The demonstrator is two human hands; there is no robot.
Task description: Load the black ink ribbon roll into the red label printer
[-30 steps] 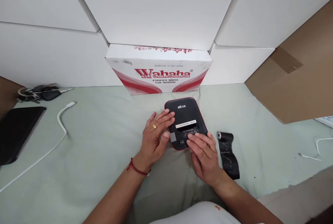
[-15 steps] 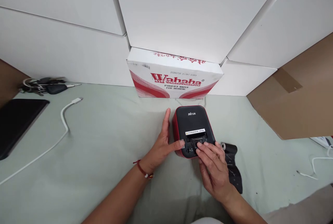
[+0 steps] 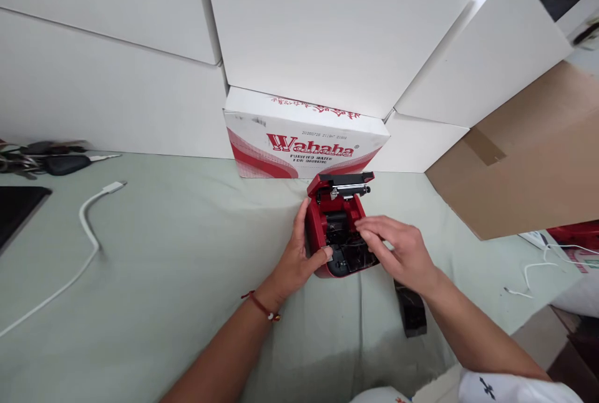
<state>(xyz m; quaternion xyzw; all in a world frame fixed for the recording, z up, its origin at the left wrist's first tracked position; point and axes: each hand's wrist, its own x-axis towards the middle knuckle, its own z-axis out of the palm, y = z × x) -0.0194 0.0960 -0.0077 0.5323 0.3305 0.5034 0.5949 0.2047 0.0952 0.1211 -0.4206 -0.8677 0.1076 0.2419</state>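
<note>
A small red and black label printer (image 3: 337, 228) stands on the pale green cloth (image 3: 187, 266) with its lid tipped up and back, showing the red inside. My left hand (image 3: 299, 253) clasps its left side, thumb pressed on the front corner. My right hand (image 3: 397, 247) hovers over the open compartment, fingers curved together and reaching in from the right; whether they hold anything is hidden. A strip of black patterned tape (image 3: 412, 309) lies on the cloth below my right wrist.
A white and red Wahaha carton (image 3: 304, 141) stands just behind the printer among large white boxes (image 3: 327, 22). A brown cardboard sheet (image 3: 528, 160) leans at the right. A white cable (image 3: 88, 228), keys (image 3: 47, 163) and a black tablet (image 3: 14, 209) lie at the left. More cables (image 3: 538, 272) lie at the right.
The printer's lid has swung up and open. My left hand stayed on its left side. My right hand moved from the front slot to above the open compartment.
</note>
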